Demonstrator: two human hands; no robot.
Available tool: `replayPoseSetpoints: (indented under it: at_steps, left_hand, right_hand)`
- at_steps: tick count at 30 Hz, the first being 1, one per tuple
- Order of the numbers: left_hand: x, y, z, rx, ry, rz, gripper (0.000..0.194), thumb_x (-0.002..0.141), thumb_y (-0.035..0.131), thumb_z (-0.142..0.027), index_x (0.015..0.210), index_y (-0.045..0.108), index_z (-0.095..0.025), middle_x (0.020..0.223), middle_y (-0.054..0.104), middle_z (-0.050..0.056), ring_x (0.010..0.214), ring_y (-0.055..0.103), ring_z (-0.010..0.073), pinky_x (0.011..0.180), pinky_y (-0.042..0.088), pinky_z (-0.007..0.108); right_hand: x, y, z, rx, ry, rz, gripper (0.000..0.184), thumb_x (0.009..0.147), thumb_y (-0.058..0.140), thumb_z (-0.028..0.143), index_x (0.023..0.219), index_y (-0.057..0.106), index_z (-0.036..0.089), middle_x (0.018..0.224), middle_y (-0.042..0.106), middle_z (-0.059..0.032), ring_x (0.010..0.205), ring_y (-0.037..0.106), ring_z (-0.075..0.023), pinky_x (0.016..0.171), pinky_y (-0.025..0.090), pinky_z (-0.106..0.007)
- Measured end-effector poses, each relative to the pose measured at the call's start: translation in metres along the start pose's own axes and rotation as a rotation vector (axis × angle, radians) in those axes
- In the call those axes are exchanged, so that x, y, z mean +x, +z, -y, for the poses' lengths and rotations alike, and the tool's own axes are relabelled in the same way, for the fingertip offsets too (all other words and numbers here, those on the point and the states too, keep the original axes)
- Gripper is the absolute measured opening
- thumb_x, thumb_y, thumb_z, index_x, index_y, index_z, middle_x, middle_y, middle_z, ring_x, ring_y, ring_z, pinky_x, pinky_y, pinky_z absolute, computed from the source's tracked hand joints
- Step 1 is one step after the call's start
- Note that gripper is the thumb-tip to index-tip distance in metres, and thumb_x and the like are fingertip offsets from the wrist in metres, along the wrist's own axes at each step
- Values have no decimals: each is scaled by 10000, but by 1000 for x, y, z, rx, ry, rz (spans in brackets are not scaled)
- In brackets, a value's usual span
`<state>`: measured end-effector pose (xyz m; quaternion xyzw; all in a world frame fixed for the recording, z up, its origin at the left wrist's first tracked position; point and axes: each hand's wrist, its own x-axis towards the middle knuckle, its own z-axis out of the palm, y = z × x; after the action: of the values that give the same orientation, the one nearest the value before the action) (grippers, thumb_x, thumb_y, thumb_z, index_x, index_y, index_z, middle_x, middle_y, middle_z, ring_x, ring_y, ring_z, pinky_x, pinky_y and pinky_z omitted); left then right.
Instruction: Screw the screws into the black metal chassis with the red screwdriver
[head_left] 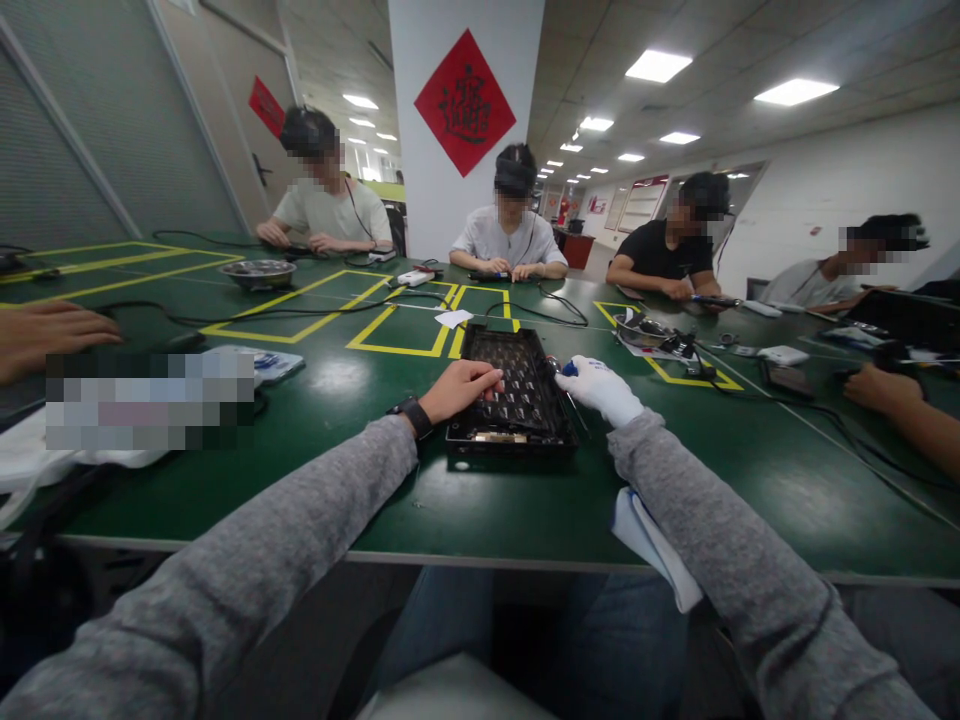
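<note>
A black keyboard frame [517,395] lies on the green table [480,510] right in front of me. My bare left hand [459,388], a black watch on its wrist, rests on the frame's left edge with the fingers curled over it. My right hand [604,388] wears a white glove and is closed round a screwdriver with a blue handle [570,369], its thin shaft lying beside the frame's right edge.
A folded white cloth [652,545] sits under my right forearm at the table edge. A metal bowl [261,272], cables, yellow tape lines and small devices lie further out. Several people sit round the table; other hands reach in at far left [45,335] and far right [874,388].
</note>
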<state>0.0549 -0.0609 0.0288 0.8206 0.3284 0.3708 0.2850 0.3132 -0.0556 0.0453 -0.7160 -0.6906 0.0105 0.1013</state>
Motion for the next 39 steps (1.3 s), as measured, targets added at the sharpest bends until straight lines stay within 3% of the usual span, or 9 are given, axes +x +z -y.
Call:
replayPoseSetpoints:
  at_steps: [7, 11, 15, 17, 20, 23, 27, 31, 39]
  left_hand:
    - [1, 1, 2, 14, -17, 15, 467, 851, 384, -489, 761, 656, -121, 606, 603, 20, 540, 506, 93, 543, 372, 207]
    - [1, 0, 2, -7, -21, 16, 460, 849, 391, -486, 757, 653, -120, 599, 598, 18, 536, 508, 92, 544, 373, 208]
    - [1, -1, 3, -12, -16, 18, 458, 849, 392, -487, 759, 654, -122, 592, 594, 13, 528, 501, 88, 537, 366, 205]
    - [1, -1, 3, -9, -15, 18, 459, 851, 390, -486, 760, 654, -122, 594, 595, 13, 533, 503, 88, 539, 365, 204]
    - [0, -1, 2, -4, -19, 15, 457, 850, 394, -485, 764, 655, -120, 598, 598, 14, 540, 509, 90, 542, 366, 204]
    - [1, -1, 2, -6, -23, 16, 455, 849, 397, -484, 764, 655, -119, 595, 599, 12, 534, 508, 89, 539, 364, 205]
    - [1, 0, 2, -6, -19, 16, 449, 845, 405, -482, 757, 656, -121, 595, 602, 12, 532, 511, 90, 542, 366, 208]
    - [1, 0, 2, 9, -13, 14, 453, 847, 399, -480, 761, 661, -121, 598, 603, 15, 542, 515, 95, 553, 372, 213]
    - [1, -1, 0, 36, 2, 16, 455, 849, 390, -481, 767, 662, -125, 608, 607, 13, 564, 522, 102, 576, 377, 217]
  right_hand:
    - [1, 1, 2, -3, 144, 46, 385, 704, 518, 504, 866, 618, 169, 913, 633, -124, 873, 593, -256, 734, 432, -340]
    - [-2, -12, 3, 138, 161, -294, 346, 735, 496, 464, 832, 584, 144, 867, 617, -139, 857, 581, -259, 746, 432, -362]
    - [-11, -23, 19, 762, -82, -661, 287, 792, 435, 425, 893, 515, 168, 763, 598, -57, 645, 561, -152, 602, 452, -291]
    - [-19, -23, 32, 1181, -179, -590, 268, 806, 405, 405, 957, 470, 193, 744, 603, -22, 492, 513, -104, 441, 402, -233]
    - [-31, -17, 50, 1525, -253, -306, 242, 781, 449, 385, 911, 475, 182, 631, 593, 7, 391, 483, -89, 331, 332, -194]
    - [-38, -9, 60, 1590, -316, -100, 237, 748, 503, 360, 891, 489, 171, 580, 588, 24, 357, 485, -88, 304, 335, -186]
    - [-43, -2, 66, 1585, -334, 29, 246, 728, 535, 346, 901, 488, 177, 595, 605, 25, 366, 505, -94, 314, 369, -191]
    - [-46, -2, 68, 1583, -335, 40, 248, 729, 543, 348, 897, 486, 175, 586, 601, 26, 366, 502, -90, 318, 375, -190]
    - [-37, 1, 62, 1698, -267, -148, 210, 734, 520, 317, 893, 487, 184, 615, 603, 25, 391, 523, -95, 322, 381, -191]
